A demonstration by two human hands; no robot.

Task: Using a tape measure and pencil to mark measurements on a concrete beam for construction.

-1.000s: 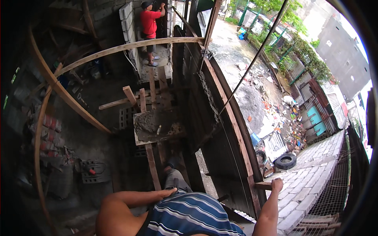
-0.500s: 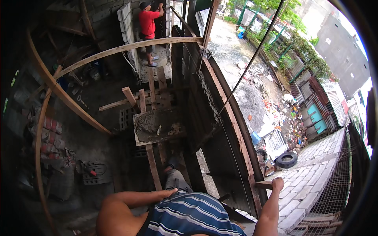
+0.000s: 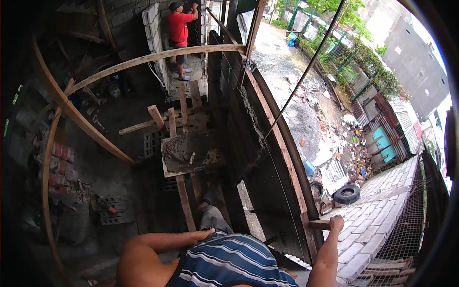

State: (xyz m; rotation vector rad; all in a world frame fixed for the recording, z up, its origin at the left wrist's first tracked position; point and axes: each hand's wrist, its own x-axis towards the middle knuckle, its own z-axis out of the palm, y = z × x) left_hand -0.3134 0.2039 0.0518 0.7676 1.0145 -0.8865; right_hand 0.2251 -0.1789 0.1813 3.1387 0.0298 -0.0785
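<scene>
My right hand (image 3: 337,223) is closed round the outer end of a short wooden block (image 3: 320,224), which juts from the upright timber and panel wall. At my waist, my left hand (image 3: 204,234) lies against the grey trousers (image 3: 213,218) with its fingers out, beside a dark item there that I cannot make out. Ahead of my foot, a mortar board (image 3: 196,167) rests on planks and hollow blocks. Grey wet mortar (image 3: 177,149) is heaped on it, and a small pale-handled tool (image 3: 192,158) lies in the mortar.
Narrow planks (image 3: 185,203) run under my foot. Curved-looking timber braces (image 3: 158,56) cross at the left and ahead. A person in red (image 3: 179,33) stands at the far block wall. Beyond the dark panel wall (image 3: 282,201) are rubble, a tyre (image 3: 347,194) and a block wall (image 3: 382,196). A thin rod (image 3: 306,71) slants across.
The view has shifted very slightly. Both my hands stay where they were, and the far person's arms remain raised at the wall.
</scene>
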